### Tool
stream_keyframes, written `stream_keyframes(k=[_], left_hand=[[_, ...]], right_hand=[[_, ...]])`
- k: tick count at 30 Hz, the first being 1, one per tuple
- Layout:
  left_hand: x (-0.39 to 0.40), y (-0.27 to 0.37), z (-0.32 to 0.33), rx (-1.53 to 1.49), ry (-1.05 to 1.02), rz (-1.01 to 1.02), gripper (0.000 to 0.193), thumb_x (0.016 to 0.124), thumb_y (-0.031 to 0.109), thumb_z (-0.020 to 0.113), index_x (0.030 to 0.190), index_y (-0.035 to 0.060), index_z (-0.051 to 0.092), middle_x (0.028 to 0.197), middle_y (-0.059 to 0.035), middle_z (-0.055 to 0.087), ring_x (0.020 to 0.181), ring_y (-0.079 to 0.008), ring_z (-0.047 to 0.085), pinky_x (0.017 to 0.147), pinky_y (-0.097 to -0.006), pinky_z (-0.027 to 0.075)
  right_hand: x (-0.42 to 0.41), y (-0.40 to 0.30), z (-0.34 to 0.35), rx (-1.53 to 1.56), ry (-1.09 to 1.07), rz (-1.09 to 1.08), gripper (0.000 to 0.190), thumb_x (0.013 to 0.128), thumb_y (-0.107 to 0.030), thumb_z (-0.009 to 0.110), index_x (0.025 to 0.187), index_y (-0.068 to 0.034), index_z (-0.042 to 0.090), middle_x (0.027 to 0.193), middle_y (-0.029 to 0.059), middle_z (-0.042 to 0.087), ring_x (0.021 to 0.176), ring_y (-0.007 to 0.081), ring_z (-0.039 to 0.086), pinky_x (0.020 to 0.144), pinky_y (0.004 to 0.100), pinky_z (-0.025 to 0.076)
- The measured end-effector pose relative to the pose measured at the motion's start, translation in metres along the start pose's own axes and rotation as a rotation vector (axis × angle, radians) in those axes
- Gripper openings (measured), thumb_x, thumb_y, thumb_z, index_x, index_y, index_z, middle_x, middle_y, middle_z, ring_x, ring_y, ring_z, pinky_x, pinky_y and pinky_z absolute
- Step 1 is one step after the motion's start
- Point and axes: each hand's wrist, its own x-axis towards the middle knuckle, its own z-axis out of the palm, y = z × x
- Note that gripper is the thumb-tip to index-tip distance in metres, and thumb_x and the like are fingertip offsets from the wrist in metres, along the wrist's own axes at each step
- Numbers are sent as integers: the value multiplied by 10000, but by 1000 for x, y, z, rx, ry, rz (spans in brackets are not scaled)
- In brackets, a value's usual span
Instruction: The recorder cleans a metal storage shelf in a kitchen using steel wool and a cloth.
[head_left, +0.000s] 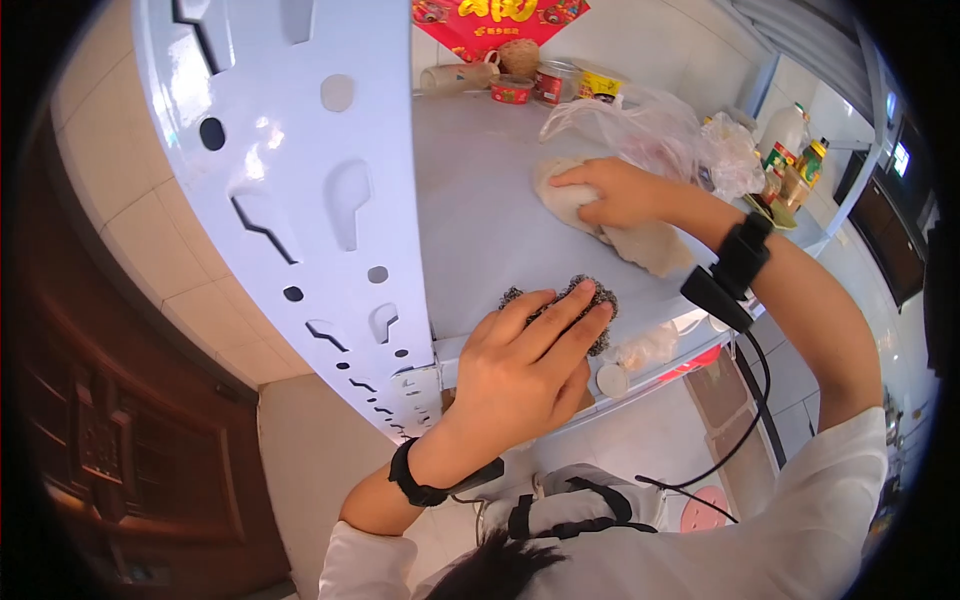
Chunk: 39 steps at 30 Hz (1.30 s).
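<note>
My left hand (525, 352) presses a dark steel wool scourer (600, 315) onto the grey metal shelf (480, 240), close to its front edge, with the fingers spread over it. Farther back on the same shelf, my right hand (619, 191) grips a crumpled beige cloth (649, 244), which lies partly flat under and in front of the fingers. Thin clear plastic bags (637, 131) sit just behind the right hand. Both wrists wear black straps, and a black cable hangs from the right one.
A perforated white metal upright (322, 187) stands at the shelf's left. Along the back are a lying cup (457, 76), plastic tubs (555, 82) and a woven ball. Bottles (784, 139) stand at the right. A lower shelf holds a white round lid (612, 380). A brown door (142, 420) is at left.
</note>
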Motion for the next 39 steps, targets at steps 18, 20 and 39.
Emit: stream_keyframes(k=[18, 20, 39], left_hand=[[-7, -7, 4, -135, 169, 167, 378, 561, 61, 604, 935, 67, 662, 991, -91, 627, 754, -243, 611, 638, -316, 521], [-9, -9, 2, -171, 171, 186, 370, 557, 69, 603, 921, 67, 666, 987, -95, 629, 744, -244, 617, 630, -319, 522], [-25, 10, 0, -258, 207, 214, 173, 732, 105, 630, 904, 84, 638, 883, -141, 661, 729, -287, 665, 497, -287, 478]], right_hand=[[42, -106, 13, 41, -87, -284, 378, 651, -120, 573, 1025, -104, 626, 1017, 145, 572, 983, 327, 538, 834, 394, 436], [38, -112, 13, 83, -100, -326, 365, 651, -106, 569, 1011, -108, 628, 1024, 139, 572, 989, 325, 535, 835, 398, 435], [-53, -69, -19, -4, -142, -562, 235, 586, -7, 574, 794, -115, 597, 844, 28, 588, 846, 267, 578, 636, 390, 467]])
